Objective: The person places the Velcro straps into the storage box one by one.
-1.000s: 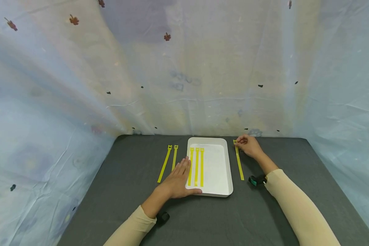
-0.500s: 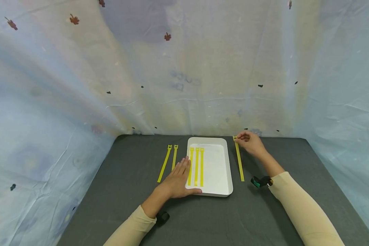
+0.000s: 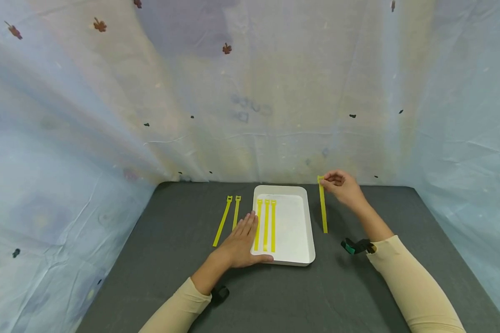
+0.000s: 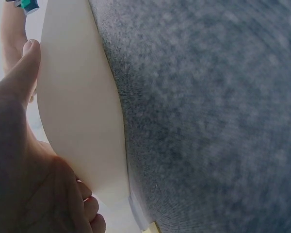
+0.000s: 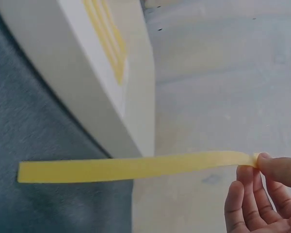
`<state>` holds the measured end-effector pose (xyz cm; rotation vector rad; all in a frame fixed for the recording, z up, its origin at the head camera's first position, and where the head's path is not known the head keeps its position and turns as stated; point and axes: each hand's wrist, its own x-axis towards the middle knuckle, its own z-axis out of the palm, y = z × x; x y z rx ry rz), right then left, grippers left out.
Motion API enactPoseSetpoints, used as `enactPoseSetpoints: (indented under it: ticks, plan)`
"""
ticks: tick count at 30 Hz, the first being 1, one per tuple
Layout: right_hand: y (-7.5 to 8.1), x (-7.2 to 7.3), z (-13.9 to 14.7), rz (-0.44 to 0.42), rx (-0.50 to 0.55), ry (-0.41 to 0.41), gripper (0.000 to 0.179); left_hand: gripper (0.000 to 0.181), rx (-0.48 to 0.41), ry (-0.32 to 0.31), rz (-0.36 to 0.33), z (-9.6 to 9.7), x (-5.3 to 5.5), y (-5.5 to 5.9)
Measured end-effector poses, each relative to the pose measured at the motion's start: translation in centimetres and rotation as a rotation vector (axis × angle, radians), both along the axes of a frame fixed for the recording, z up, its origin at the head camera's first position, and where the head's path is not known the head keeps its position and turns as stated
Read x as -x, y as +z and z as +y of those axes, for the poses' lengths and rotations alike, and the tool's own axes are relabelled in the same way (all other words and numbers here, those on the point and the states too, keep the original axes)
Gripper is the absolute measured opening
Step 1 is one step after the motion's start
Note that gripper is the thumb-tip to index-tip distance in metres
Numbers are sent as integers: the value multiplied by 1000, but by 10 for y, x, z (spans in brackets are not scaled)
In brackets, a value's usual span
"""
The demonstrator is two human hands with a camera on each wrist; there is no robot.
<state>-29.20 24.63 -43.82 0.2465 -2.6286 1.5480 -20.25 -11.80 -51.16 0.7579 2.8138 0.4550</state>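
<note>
My right hand [image 3: 344, 188] pinches the slotted head of a yellow cable strap [image 3: 322, 208] between thumb and fingertips. The strap hangs to the right of the white tray [image 3: 293, 231], and its band stretches away from the fingers in the right wrist view [image 5: 131, 167]. Three more yellow straps [image 3: 266, 226] lie side by side in the tray's left half. My left hand [image 3: 238, 245] rests with straight fingers along the tray's left side, its thumb at the near edge. In the left wrist view the tray's outer wall [image 4: 82, 111] stands beside that thumb.
Left of the tray, two yellow straps [image 3: 222, 222] lie on the dark grey table cover [image 3: 171, 259], one partly behind my left hand. A pale patterned curtain [image 3: 275, 92] hangs behind the table and at both sides.
My right hand has moved up and away with the strap, lifting its lower end off the table cover. The left hand and the tray have stayed put.
</note>
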Motion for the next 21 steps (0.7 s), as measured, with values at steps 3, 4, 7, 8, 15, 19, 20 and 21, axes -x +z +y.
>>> enactPoseSetpoints:
  ticks: [3,4,7,8,15,19,20,21]
  plan:
    - [6,-3,-2,14,38,2,37,133,-10,2,3,0,1,-5]
    - [7,-4,-3,18,49,0,36,133,-17,1,7,-1,2,-6]
    - [12,-7,-6,39,89,6,34,136,-38,-4,22,-2,3,-12]
    - [14,-8,-7,45,107,11,34,137,-50,-6,22,-2,3,-12]
    - [26,-15,-15,79,212,58,32,137,-59,0,4,-3,3,-11]
    - [30,-19,-20,102,256,94,32,136,-62,-5,-8,-3,0,-3]
    - [30,-19,-22,107,265,105,31,136,-56,-4,-7,-2,0,-3]
    - [30,-20,-23,109,274,114,31,136,-44,-1,-5,-2,0,-3]
